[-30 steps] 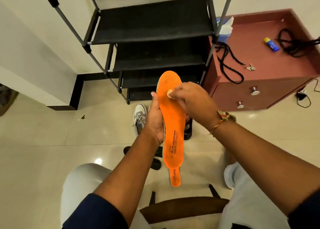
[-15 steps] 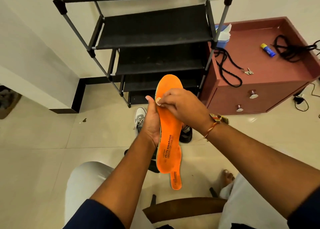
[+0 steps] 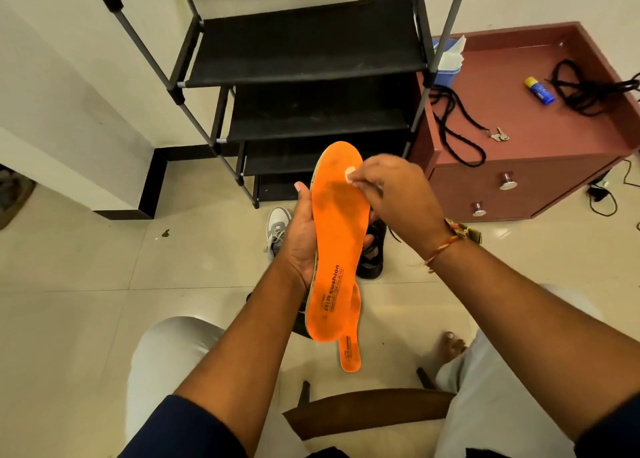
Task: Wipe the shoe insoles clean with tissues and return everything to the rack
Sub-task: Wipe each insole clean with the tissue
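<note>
The orange insole (image 3: 337, 235) carries black print near its heel — "AIR cushion" — with a finer line beneath, too small to read. The second insole (image 3: 349, 357) behind it bears tiny, illegible print.

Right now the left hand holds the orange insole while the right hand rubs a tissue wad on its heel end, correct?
Not the heel end. In the head view the right hand pinches the tissue wad against the toe end of the orange insole; the left hand holds the insole as you say.
</note>
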A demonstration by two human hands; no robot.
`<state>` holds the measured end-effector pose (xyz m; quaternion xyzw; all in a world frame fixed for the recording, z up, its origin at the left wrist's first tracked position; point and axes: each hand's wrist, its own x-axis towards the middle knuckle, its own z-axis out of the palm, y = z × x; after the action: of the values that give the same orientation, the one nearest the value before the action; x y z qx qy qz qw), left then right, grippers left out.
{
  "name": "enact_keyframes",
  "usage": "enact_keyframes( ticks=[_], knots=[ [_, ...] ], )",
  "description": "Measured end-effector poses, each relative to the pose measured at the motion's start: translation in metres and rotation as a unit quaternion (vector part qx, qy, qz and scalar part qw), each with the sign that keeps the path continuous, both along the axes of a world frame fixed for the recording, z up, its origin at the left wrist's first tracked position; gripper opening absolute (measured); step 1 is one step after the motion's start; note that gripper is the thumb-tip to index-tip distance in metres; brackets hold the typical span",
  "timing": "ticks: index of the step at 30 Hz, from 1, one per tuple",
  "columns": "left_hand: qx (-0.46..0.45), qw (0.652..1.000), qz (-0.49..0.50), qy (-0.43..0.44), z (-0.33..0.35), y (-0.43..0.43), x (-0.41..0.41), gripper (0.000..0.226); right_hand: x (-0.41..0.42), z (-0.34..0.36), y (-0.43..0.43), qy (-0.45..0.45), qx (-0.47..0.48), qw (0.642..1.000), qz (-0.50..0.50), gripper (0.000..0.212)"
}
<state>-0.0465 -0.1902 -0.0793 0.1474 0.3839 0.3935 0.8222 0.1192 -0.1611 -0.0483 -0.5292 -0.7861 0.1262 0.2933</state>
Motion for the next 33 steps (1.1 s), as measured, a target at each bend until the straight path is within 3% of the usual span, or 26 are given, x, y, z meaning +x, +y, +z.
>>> enact_keyframes(
  ticks=[3, 8, 12, 15, 21, 29, 33],
  knots=[
    [0.012, 0.999, 0.021, 0.029, -0.002, 0.003, -0.001, 0.084, -0.011, -0.011, -0.028, -0.014, -0.024, 0.999, 0.044, 0.017],
    [-0.010, 1.000, 0.020, -0.001, -0.007, 0.003, -0.006, 0.104, -0.019, -0.024, -0.052, -0.010, -0.056, 0.990, 0.127, 0.018],
    [0.027, 0.998, 0.015, 0.062, -0.008, -0.001, -0.002, 0.072, -0.006, -0.027, -0.034, -0.002, 0.006, 0.998, 0.065, 0.017],
    [0.021, 0.995, 0.015, 0.099, -0.008, -0.003, 0.004, 0.055, 0.000, -0.031, -0.026, 0.035, -0.001, 0.999, 0.014, 0.019],
    [0.004, 0.995, 0.077, 0.065, -0.008, 0.014, -0.004, 0.080, -0.016, -0.041, -0.042, 0.062, -0.069, 0.991, 0.097, 0.015],
    [0.022, 0.965, 0.234, 0.113, -0.012, 0.048, -0.033, 0.074, -0.020, -0.047, -0.052, 0.089, -0.174, 0.956, 0.220, 0.016],
    [-0.017, 0.953, 0.256, 0.164, -0.031, 0.054, -0.041, 0.068, -0.009, -0.044, -0.036, 0.129, -0.224, 0.952, 0.165, 0.014]
  ],
)
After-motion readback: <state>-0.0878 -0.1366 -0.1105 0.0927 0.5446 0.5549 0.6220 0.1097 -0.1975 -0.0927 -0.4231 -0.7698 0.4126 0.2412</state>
